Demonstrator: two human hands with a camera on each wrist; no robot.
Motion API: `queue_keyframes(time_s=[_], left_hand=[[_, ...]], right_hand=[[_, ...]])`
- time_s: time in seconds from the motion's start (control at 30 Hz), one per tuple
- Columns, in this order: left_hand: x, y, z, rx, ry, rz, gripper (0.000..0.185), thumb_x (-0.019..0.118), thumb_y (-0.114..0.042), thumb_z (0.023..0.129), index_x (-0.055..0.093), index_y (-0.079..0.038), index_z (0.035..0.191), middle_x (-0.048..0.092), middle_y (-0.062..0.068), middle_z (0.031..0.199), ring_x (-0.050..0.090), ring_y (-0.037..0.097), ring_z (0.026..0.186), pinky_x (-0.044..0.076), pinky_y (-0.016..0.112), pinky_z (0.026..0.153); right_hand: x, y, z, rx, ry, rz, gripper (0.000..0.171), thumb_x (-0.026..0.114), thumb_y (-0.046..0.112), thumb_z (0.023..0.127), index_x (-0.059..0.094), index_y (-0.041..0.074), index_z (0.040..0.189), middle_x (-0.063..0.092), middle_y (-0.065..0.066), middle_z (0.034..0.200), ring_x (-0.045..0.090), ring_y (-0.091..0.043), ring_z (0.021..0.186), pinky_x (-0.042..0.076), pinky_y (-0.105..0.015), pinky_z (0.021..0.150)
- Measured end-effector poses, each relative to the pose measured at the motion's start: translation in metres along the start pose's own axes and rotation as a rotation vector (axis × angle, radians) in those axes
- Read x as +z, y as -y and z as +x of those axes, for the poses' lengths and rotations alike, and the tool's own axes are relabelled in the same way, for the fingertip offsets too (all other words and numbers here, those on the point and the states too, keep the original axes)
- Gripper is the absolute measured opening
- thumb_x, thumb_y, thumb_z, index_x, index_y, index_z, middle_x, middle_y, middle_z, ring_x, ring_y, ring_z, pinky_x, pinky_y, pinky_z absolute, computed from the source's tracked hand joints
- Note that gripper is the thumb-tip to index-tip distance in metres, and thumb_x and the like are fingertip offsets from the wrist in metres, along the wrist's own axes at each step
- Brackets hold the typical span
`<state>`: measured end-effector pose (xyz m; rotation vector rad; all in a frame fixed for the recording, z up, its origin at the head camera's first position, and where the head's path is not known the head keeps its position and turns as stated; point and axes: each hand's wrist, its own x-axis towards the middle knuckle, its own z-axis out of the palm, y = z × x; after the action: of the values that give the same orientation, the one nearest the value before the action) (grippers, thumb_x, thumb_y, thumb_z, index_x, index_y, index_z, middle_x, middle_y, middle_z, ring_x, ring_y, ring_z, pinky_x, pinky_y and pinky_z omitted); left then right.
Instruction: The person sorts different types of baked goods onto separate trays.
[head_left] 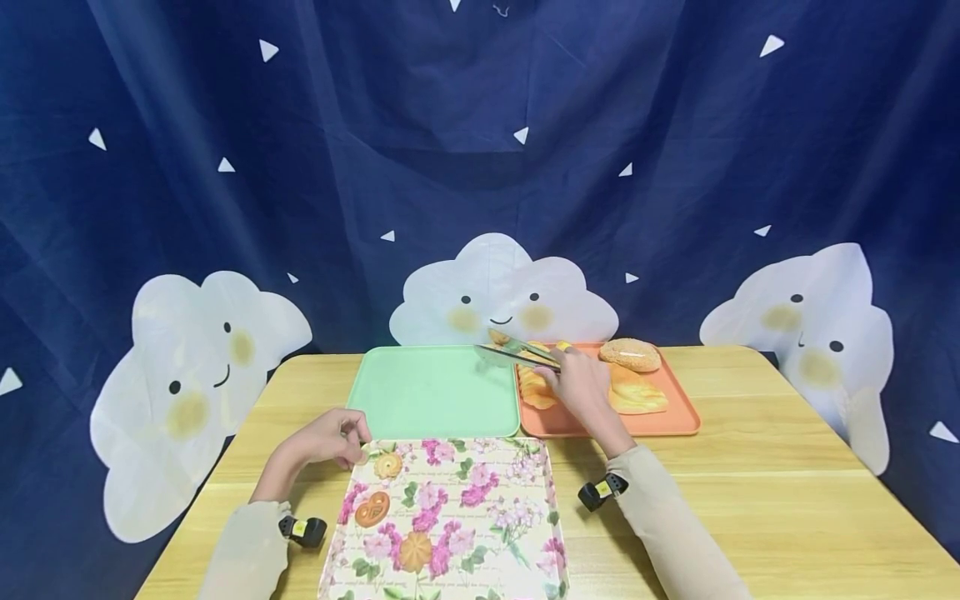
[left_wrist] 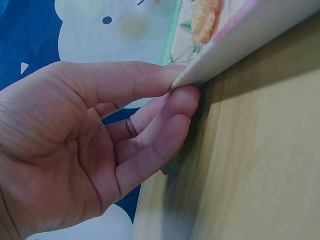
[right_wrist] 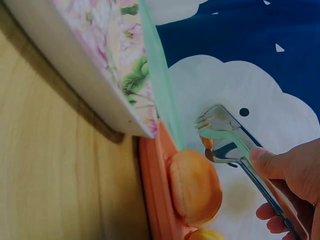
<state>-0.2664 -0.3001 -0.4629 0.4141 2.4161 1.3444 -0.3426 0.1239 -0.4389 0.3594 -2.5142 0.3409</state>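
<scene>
My right hand (head_left: 585, 383) grips a pair of metal tongs (right_wrist: 255, 180) above the border of the green tray (head_left: 431, 400) and the orange tray (head_left: 681, 417). Between the tong tips is a small brown piece (right_wrist: 206, 142), mostly hidden by the metal. With thumb and fingers, my left hand (head_left: 330, 437) pinches the far left corner of a floral tray (head_left: 465, 575). On that tray lie a round cookie (head_left: 387, 465), a pretzel-shaped cookie (head_left: 372, 509) and a flower-shaped cookie (head_left: 416, 552).
The orange tray bears a sesame-topped bread (head_left: 630, 355), a flat golden bread (head_left: 636, 392) and another bread (head_left: 534, 390) partly behind the tongs. All trays rest on a wooden table (head_left: 780, 475). A dark blue curtain (head_left: 480, 192) with clouds hangs behind it.
</scene>
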Motion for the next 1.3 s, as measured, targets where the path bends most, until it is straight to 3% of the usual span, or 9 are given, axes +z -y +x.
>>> queue_keyframes(time_s=[0.27,0.63,1.3], left_hand=[[0.000,0.000,0.000,-0.010,-0.005,0.008,0.023,0.070,0.006,0.074,0.059,0.011,0.093,0.047,-0.001,0.065,0.058,0.017,0.062,0.057,0.034,0.060],[0.001,0.001,0.001,-0.013,-0.010,0.020,0.022,0.070,0.006,0.074,0.060,0.010,0.093,0.047,0.000,0.066,0.059,0.018,0.062,0.057,0.034,0.060],[0.002,-0.005,-0.002,-0.013,-0.018,0.005,0.021,0.070,0.005,0.076,0.059,0.010,0.093,0.046,-0.001,0.066,0.059,0.017,0.063,0.057,0.035,0.060]], right_hand=[[0.007,0.000,-0.002,0.015,0.058,-0.055,0.035,0.077,0.046,0.085,0.074,0.013,0.094,0.064,-0.007,0.077,0.056,-0.027,0.054,0.034,-0.035,0.042],[0.011,-0.002,-0.005,-0.003,0.032,-0.044,0.033,0.082,0.042,0.082,0.066,0.014,0.079,0.055,-0.005,0.066,0.053,-0.026,0.050,0.033,-0.036,0.042],[0.011,-0.001,-0.005,-0.006,0.026,-0.046,0.036,0.081,0.043,0.082,0.066,0.011,0.082,0.054,-0.007,0.065,0.051,-0.026,0.049,0.032,-0.036,0.040]])
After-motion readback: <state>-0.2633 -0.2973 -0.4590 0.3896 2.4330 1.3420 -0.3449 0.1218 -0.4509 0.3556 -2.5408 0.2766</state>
